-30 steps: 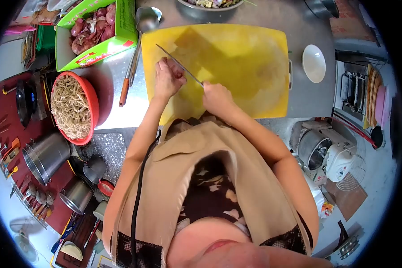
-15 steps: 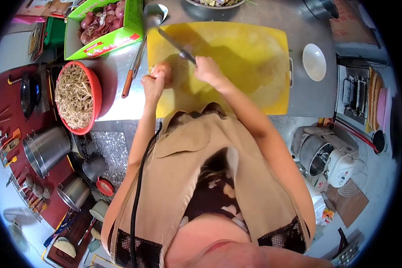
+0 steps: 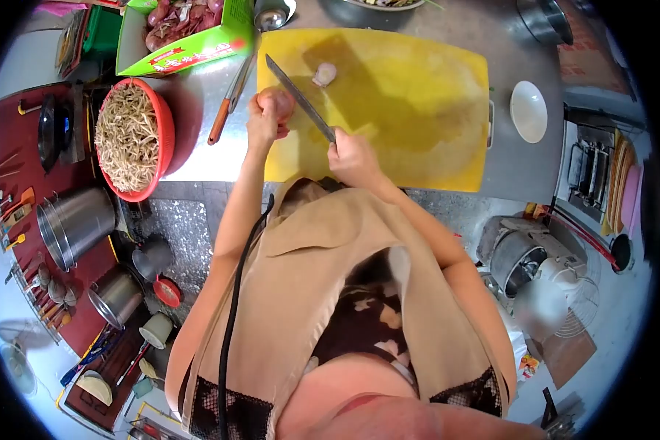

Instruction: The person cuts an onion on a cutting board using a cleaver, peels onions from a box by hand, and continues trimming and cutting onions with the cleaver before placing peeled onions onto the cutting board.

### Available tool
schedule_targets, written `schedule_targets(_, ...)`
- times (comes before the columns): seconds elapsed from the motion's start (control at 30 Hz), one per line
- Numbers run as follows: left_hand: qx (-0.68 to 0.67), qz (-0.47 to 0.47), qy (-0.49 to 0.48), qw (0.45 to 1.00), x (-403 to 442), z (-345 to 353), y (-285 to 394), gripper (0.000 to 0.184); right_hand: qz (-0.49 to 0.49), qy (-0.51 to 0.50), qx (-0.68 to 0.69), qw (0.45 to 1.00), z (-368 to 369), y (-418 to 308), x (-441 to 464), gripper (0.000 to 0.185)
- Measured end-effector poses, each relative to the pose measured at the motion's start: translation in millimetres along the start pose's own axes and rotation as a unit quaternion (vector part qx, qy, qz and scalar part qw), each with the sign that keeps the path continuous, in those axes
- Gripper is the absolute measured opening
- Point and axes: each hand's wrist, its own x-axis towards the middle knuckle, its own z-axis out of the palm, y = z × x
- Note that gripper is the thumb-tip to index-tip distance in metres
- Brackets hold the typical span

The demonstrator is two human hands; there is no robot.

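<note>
My left hand [image 3: 264,121] is closed around an onion [image 3: 277,103], holding it over the left part of a yellow cutting board [image 3: 411,110]. In my right hand [image 3: 353,158] is a knife [image 3: 301,99], gripped by its handle, which my fingers hide. The blade points up and to the left, its side close to the onion; whether it touches, I cannot tell. A small cut onion piece [image 3: 324,73] lies on the board beyond the blade.
Left of the board are a wooden-handled utensil [image 3: 227,110], a red basket of thin pale strips [image 3: 167,139] and a green box of red onions [image 3: 231,29]. A white bowl [image 3: 528,111] stands at right, a metal container [image 3: 544,20] behind it.
The knife has drawn back toward me, beside the onion. A cut piece now lies in plain sight on the board. The whole view has shifted slightly.
</note>
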Motion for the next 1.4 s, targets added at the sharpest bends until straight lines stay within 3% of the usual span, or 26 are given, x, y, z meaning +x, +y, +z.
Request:
schedule_targets(0.33,-0.008,0.011,0.014,1.000,-6,9,-1,0.063,0.023,-0.024,-0.002,0.999,0,-11,9,0.014)
schedule_targets(0.43,0.073,0.018,0.040,0.996,-11,15,2,0.073,0.003,-0.010,-0.004,1.000,9,-8,26,0.014)
schedule_targets(0.6,0.061,0.002,0.056,0.997,-9,21,1,0.071,0.004,-0.016,-0.069,0.998,36,-6,66,0.017)
schedule_targets(0.67,0.249,0.197,0.174,0.932,12,29,-39,0.070,0.005,0.005,-0.064,0.998,50,-6,81,0.017)
schedule_targets(0.73,0.224,0.189,0.175,0.940,6,25,-26,0.071,0.004,0.034,-0.060,0.998,44,-9,89,0.017)
schedule_targets(0.8,0.043,0.043,0.059,0.996,-16,18,1,0.072,-0.032,0.061,-0.030,0.997,31,-3,80,0.016)
schedule_targets(1.0,-0.089,-0.007,-0.026,0.996,1,2,-16,0.070,-0.033,0.130,-0.051,0.990,-39,33,40,0.018)
schedule_targets(1.07,-0.157,-0.007,-0.067,0.985,5,-1,-17,0.067,0.051,0.166,-0.129,0.976,-50,48,31,0.030)
schedule_targets(1.1,-0.145,-0.028,-0.066,0.987,1,-2,-11,0.067,0.050,0.170,-0.130,0.976,-50,63,32,0.030)
schedule_targets(1.17,-0.142,-0.029,-0.070,0.987,1,-2,-9,0.069,0.002,0.332,-0.162,0.929,-36,100,36,0.043)
schedule_targets(1.33,-0.128,-0.029,-0.049,0.990,0,-1,-3,0.073,-0.008,0.368,-0.175,0.913,-36,134,48,0.055)
schedule_targets(1.4,-0.100,-0.042,-0.055,0.993,-2,-3,-3,0.077,0.028,0.335,-0.336,0.880,-26,115,45,0.061)
